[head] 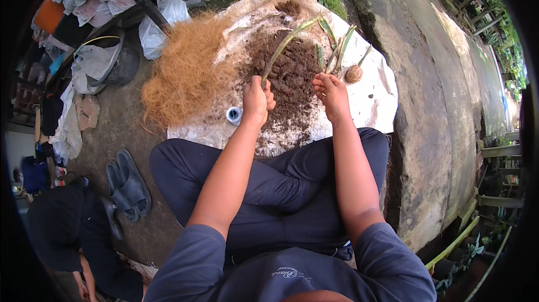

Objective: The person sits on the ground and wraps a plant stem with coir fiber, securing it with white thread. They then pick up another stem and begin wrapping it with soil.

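In my left hand [256, 99] is the lower end of a long, variegated snake plant leaf [288, 40], which arches up and to the right over a heap of dark soil [290, 72]. My right hand [332, 93] hovers at the soil's right side with thumb and fingertips drawn together; whether something thin is between them is too small to tell. Just beyond it lie several shorter snake plant cuttings [344, 47]. Right of these sits a fibre-wrapped ball [353, 74] with one leaf sticking out. A spool [234, 115] stands by my left wrist.
Loose brown coconut fibre [189, 70] is piled on the left of the white woven sack [379, 108] under everything. Grey slides [128, 186] and a black bucket [122, 64] are on the floor to the left. Another person [71, 226] bends down at lower left. A concrete ledge [425, 133] runs along the right.
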Tool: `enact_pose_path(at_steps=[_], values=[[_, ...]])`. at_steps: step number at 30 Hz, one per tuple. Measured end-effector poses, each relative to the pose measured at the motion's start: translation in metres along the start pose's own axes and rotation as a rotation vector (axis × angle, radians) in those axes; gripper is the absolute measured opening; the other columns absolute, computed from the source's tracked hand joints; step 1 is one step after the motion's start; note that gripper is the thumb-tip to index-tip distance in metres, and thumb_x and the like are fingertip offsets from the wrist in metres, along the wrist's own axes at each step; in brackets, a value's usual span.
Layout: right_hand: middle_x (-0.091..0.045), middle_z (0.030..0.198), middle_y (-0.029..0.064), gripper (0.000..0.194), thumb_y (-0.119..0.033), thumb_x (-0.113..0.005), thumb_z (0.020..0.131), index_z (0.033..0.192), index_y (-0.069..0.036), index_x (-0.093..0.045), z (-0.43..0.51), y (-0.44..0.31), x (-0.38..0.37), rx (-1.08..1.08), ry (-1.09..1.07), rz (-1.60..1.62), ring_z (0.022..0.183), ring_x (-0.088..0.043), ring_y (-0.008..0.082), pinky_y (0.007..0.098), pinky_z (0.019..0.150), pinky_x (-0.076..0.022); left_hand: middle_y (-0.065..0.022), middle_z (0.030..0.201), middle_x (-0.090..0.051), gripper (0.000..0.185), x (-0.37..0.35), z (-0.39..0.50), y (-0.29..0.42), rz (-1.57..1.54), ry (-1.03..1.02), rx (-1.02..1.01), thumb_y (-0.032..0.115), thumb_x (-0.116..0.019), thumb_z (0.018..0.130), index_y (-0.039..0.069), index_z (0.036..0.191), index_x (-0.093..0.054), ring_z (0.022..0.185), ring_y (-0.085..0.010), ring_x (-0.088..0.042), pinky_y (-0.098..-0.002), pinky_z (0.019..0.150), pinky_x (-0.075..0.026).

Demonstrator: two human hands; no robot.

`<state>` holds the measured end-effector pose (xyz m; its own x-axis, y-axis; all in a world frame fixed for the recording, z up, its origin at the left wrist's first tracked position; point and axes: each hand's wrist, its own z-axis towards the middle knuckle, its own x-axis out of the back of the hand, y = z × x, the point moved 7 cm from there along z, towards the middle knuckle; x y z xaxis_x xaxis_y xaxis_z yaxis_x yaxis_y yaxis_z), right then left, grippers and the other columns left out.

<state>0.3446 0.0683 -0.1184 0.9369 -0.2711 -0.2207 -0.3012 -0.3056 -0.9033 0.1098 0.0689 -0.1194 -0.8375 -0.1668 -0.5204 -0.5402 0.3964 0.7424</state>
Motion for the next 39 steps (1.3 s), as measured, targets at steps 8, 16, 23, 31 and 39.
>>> enact_pose_path(at_steps=[8, 16, 23, 31, 39], values=[[-0.072, 0.091, 0.0022, 0.017, -0.021, -0.062, 0.106, 0.106, -0.005, -0.069, 0.016, 0.045, -0.020, -0.039, -0.063, -0.289, 0.077, -0.061, 0.0093, 0.0254, 0.068, -0.0481, 0.0059, 0.060, -0.022, 0.038, 0.006, 0.000, 0.015, -0.295, -0.014, 0.002, 0.035, -0.038, 0.111, 0.010, 0.084, -0.049, 0.048, -0.0097, -0.017, -0.0305, 0.045, -0.017], [-0.079, 0.091, 0.0139, 0.015, -0.014, -0.071, 0.093, 0.103, -0.005, -0.079, -0.035, 0.022, -0.065, 0.322, -0.176, -0.954, 0.085, -0.076, 0.0263, 0.0375, 0.079, -0.0585, 0.0051, 0.059, -0.022, 0.037, 0.008, -0.035, 0.044, -0.464, 0.064, -0.091, 0.038, -0.039, 0.108, 0.010, 0.086, -0.051, 0.049, -0.0104, -0.017, -0.0296, 0.046, -0.018], [-0.070, 0.116, 0.0176, 0.037, -0.002, -0.075, 0.079, 0.115, -0.009, -0.079, -0.093, 0.083, -0.127, 0.637, -0.793, -1.112, 0.113, -0.067, 0.0387, 0.0450, 0.101, -0.0548, 0.0054, 0.059, -0.023, 0.040, -0.004, -0.045, 0.053, -0.497, 0.083, -0.155, 0.041, -0.039, 0.109, 0.010, 0.085, -0.051, 0.048, -0.0105, -0.017, -0.0294, 0.045, -0.018], [-0.070, 0.116, 0.0201, 0.019, -0.005, -0.068, 0.083, 0.099, -0.006, -0.077, -0.094, 0.111, -0.119, 0.525, -0.959, -1.417, 0.110, -0.067, 0.0418, 0.0480, 0.098, -0.0559, 0.0044, 0.059, -0.022, 0.045, 0.013, -0.040, 0.046, -0.415, 0.109, -0.120, 0.043, -0.034, 0.111, 0.009, 0.084, -0.049, 0.048, -0.0112, -0.017, -0.0300, 0.045, -0.019], [-0.070, 0.101, 0.0178, 0.017, -0.004, -0.069, 0.088, 0.102, -0.008, -0.078, -0.049, 0.059, -0.091, 0.504, -0.362, -1.210, 0.093, -0.071, 0.0392, 0.0490, 0.085, -0.0574, 0.0046, 0.059, -0.022, 0.043, 0.044, -0.007, 0.042, -0.424, 0.133, -0.129, 0.041, -0.035, 0.112, 0.010, 0.085, -0.049, 0.050, -0.0107, -0.017, -0.0303, 0.047, -0.019]])
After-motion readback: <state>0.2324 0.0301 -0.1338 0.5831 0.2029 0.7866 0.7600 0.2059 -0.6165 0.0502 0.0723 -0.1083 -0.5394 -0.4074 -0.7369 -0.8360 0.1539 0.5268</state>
